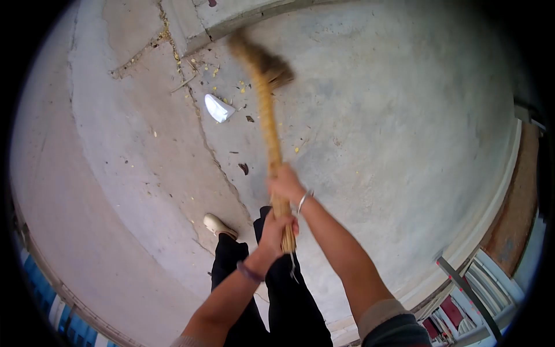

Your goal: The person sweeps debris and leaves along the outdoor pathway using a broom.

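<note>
Both of my hands grip a straw broom (pixel 267 115), its long bound handle running up from my legs. Near the handle's lower end, my left hand (pixel 276 232) is wrapped round it, a dark band on that wrist. Just above it my right hand (pixel 285 184) closes on the handle, with a silver bangle at the wrist. The broom's brush end is blurred by motion over the concrete floor. Left of the handle lies a crumpled white piece (pixel 219 108), perhaps paper, with yellow bits and dark dry leaves (pixel 243 168) scattered around it.
A raised concrete edge (pixel 231 26) curves along the top. Long cracks (pixel 209 144) cross the floor on the left. My foot in a pale clog (pixel 220 225) stands beside one. At lower right is a metal-framed rack (pixel 468 295) near a low wall edge.
</note>
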Tool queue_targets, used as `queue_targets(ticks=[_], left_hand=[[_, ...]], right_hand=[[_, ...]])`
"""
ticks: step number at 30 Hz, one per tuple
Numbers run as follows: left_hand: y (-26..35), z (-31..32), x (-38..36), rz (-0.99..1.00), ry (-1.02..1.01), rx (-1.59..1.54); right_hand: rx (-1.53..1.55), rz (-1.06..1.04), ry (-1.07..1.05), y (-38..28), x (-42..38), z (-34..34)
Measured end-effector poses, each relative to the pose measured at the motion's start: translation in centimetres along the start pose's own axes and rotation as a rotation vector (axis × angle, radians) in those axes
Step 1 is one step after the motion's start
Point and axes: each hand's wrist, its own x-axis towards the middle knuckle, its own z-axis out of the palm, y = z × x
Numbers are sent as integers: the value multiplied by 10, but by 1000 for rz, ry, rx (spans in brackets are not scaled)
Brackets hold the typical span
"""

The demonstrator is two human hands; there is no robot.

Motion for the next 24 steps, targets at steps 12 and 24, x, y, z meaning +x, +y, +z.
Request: queue_targets(ticks=[12, 24], left_hand=[[-29, 113, 19, -174, -273, 183], [-22, 107, 102, -182, -242, 60]], right_hand=[[452, 277, 291, 4, -54, -147], [118, 280, 236, 44, 32, -164]])
